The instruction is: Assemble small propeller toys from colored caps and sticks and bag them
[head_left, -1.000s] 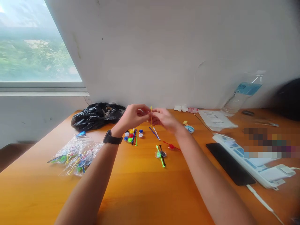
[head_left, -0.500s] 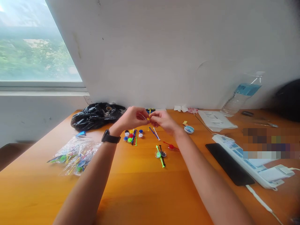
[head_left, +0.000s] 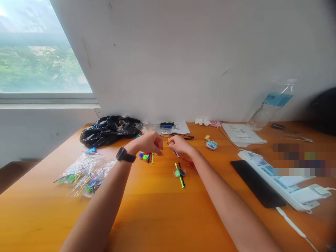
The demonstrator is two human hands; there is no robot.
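Note:
My left hand (head_left: 150,142), with a black watch (head_left: 125,155) on its wrist, reaches down over a group of small coloured discs (head_left: 145,157) and covers part of them. Its fingers are bent and closed; their tips and anything between them are hidden. Just to its right, my right hand (head_left: 180,144) pinches a thin yellow plastic arrow stick (head_left: 169,140). Beneath those fingers lies a blue stick (head_left: 176,154). Closer to me, a green spinner (head_left: 178,173) rests against a black spinner (head_left: 183,172). A red piece (head_left: 190,163) is partly hidden by my right wrist.
Clear bags of coloured parts (head_left: 86,175) lie left, before a black plastic bag (head_left: 109,131). Paper and a screwdriver (head_left: 167,124) are at the back. To the right are a round case (head_left: 211,145), a phone (head_left: 257,183), a power strip (head_left: 275,178) and a bottle (head_left: 270,108).
My hands, together around the yellow arrow stick before, have parted and lowered. The left one has come down over the discs, while the yellow stick stays with my right hand.

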